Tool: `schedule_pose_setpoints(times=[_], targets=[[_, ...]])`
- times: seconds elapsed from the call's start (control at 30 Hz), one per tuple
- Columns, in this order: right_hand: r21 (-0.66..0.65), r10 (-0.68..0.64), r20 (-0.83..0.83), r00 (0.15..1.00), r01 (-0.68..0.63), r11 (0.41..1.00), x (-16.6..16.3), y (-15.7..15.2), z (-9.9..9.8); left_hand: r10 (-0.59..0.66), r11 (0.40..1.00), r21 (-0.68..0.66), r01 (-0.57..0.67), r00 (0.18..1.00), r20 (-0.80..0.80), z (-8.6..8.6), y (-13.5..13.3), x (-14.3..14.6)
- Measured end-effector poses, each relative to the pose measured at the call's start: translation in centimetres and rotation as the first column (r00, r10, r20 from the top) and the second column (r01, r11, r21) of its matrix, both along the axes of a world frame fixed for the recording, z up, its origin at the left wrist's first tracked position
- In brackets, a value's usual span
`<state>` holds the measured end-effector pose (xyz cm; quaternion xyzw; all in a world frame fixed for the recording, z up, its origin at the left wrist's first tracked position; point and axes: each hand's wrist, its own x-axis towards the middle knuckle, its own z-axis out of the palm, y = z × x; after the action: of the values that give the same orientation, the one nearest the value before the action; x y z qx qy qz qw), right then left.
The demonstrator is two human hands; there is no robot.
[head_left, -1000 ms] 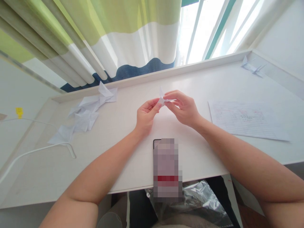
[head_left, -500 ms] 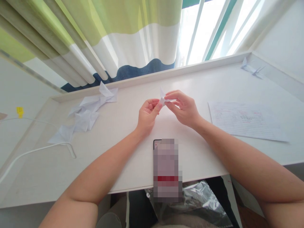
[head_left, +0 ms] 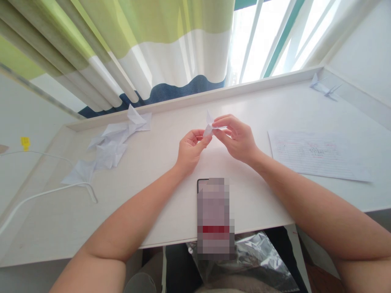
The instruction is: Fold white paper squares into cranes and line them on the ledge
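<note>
A small white folded paper piece (head_left: 209,123) is held just above the white desk (head_left: 152,187), near its middle. My left hand (head_left: 191,149) pinches its lower left part between thumb and fingers. My right hand (head_left: 236,137) pinches its right side, fingers curled round it. Much of the paper is hidden between the fingertips. A phone (head_left: 215,217) lies flat on the desk just in front of both hands, its near end over the front edge.
Several folded white paper pieces (head_left: 108,148) lie in a heap at the left. A lined printed sheet (head_left: 317,154) lies at the right. Small folded paper figures (head_left: 324,86) sit at the far right corner. A white cable (head_left: 49,191) runs along the left. A curtain hangs behind.
My left hand has slid slightly down and right along the paper, and the paper has tilted a little. My right hand has stayed nearly where it was.
</note>
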<state>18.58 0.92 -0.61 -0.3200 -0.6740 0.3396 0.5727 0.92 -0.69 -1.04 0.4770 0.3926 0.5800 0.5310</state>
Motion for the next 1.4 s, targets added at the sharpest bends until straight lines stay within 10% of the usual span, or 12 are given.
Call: schedule_pose_setpoints(times=[0.9,1.4], targets=[[-0.074,0.018,-0.074,0.997,-0.023,0.997,0.09,0.45,-0.31,-0.124,0.967,-0.201,0.159,0.976,0.176,0.40,0.09,-0.45],[-0.125,0.008,-0.169,0.986,-0.029,0.992,-0.06,0.50,0.41,-0.154,0.981,-0.100,0.165,0.982,0.111,1.02,-0.63,-0.13]])
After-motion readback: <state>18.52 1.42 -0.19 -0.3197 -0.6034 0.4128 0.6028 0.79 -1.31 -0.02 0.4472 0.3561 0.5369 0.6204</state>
